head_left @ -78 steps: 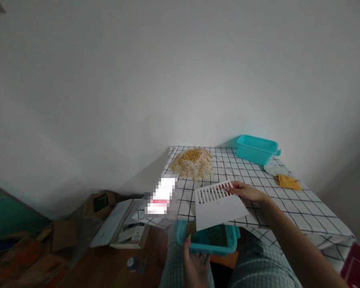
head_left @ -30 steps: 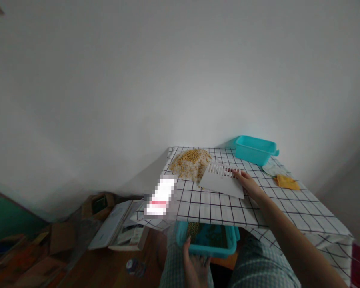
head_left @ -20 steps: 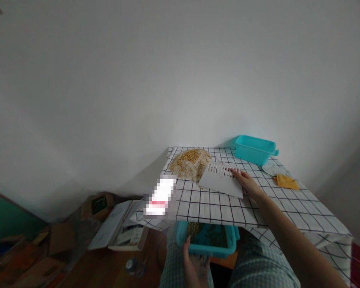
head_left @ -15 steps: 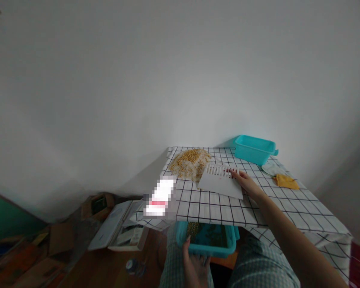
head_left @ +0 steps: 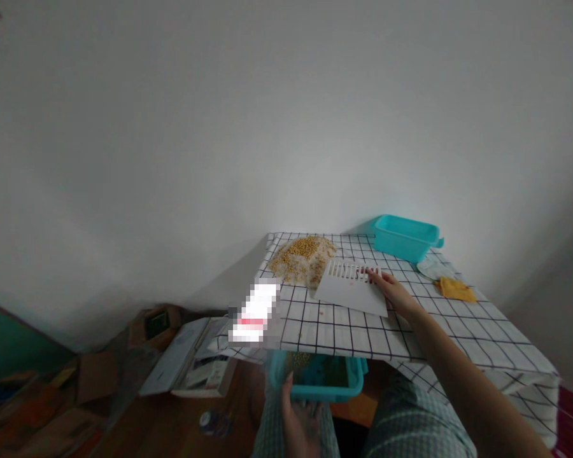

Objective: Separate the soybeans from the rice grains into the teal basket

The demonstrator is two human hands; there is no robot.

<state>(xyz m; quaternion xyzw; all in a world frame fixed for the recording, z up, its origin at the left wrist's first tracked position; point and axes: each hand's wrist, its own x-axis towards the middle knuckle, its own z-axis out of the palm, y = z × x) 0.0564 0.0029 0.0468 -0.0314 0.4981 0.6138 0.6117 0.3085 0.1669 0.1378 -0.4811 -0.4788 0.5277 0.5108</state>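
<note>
My right hand (head_left: 388,287) grips the right side of a white slotted board (head_left: 348,292), which lies tilted on the checked tablecloth. Against the board's left edge spreads a pile of yellow beans mixed with pale grains (head_left: 303,254). Below the table's front edge, my left hand (head_left: 298,410) is closed on the near rim of a turquoise basin (head_left: 332,393), thumb over the rim and fingers underneath. Some yellowish beans (head_left: 300,360) lie inside that basin, toward its left; the table edge hides its far side.
A second turquoise basin (head_left: 403,238) stands at the back right of the table. Beside it lie a pale cloth (head_left: 430,268) and a yellow cloth (head_left: 457,289). A blurred white object (head_left: 255,312) covers the left front corner. Boxes (head_left: 155,324) clutter the floor at left.
The basin in my left hand has shifted a little to the left under the table edge. My right hand and the slotted board have hardly moved.
</note>
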